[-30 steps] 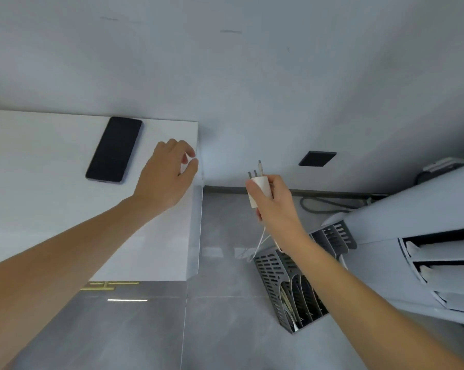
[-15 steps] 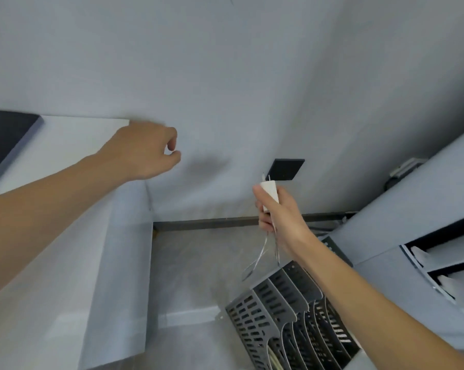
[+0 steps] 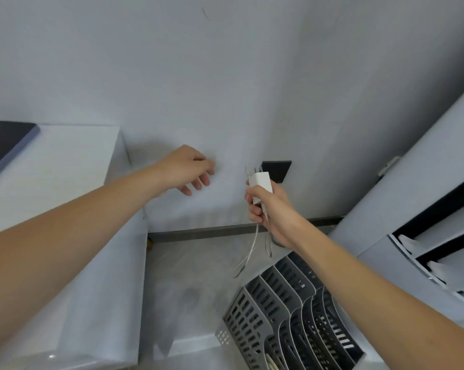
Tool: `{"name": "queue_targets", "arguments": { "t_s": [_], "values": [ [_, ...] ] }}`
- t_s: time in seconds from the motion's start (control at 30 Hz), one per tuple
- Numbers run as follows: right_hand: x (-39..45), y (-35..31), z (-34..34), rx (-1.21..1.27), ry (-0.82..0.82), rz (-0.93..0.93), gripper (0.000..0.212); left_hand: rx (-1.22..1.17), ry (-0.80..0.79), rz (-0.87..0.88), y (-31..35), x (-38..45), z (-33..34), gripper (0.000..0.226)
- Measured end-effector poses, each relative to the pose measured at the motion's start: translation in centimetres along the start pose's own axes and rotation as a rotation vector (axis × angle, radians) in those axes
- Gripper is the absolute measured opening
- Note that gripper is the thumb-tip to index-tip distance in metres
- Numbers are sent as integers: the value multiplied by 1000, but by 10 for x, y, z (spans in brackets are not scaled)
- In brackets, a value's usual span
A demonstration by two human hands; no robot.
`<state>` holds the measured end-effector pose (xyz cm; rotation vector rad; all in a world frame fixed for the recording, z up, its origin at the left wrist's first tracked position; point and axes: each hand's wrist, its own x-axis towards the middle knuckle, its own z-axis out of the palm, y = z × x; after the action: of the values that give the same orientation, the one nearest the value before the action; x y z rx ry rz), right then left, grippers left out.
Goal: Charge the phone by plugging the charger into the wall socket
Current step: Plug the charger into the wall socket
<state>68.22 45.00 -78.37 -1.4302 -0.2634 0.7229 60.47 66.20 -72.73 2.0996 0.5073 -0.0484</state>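
Note:
My right hand point(image 3: 272, 212) grips a white charger point(image 3: 260, 184) with its metal prongs pointing up toward the wall, just left of and partly overlapping a black wall socket point(image 3: 279, 170). The charger's white cable point(image 3: 248, 252) hangs in loops below my fist. My left hand point(image 3: 189, 169) reaches out near the wall to the left of the charger, fingers loosely spread, holding nothing. The dark phone point(image 3: 5, 145) lies flat on the white cabinet top point(image 3: 65, 161) at the far left, cut off by the frame edge.
A grey slotted file rack point(image 3: 292, 324) stands on the grey tiled floor below my right arm. A large white appliance with dark vents point(image 3: 426, 222) fills the right side. A dark skirting strip point(image 3: 212, 232) runs along the foot of the wall.
My right hand has carried the charger up and closer to the socket. My left hand has left the cabinet edge, moved right along the wall and opened its fingers. The view has shifted right.

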Motion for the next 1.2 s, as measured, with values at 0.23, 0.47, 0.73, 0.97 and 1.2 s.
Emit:
{"name": "queue_targets", "arguments": {
  "t_s": [0.23, 0.47, 0.73, 0.97, 1.2],
  "values": [
    [-11, 7, 21, -15, -123, 35, 38, -102, -59, -31, -2, 3, 13, 32],
    [-17, 0, 38, -9, -155, 17, 26, -217, -34, -18, 2, 3, 11, 22],
    [-11, 2, 39, -47, -96, -21, 16, -182, 11, 22, 0, -1, 4, 17],
    [18, 18, 7, -187, 173, 27, 12, -111, -54, 15, -4, -5, -1, 23],
    [56, 30, -26, -385, 393, 14, 24, -29, -43, 20, -4, 4, 1, 18]
  ]
}}
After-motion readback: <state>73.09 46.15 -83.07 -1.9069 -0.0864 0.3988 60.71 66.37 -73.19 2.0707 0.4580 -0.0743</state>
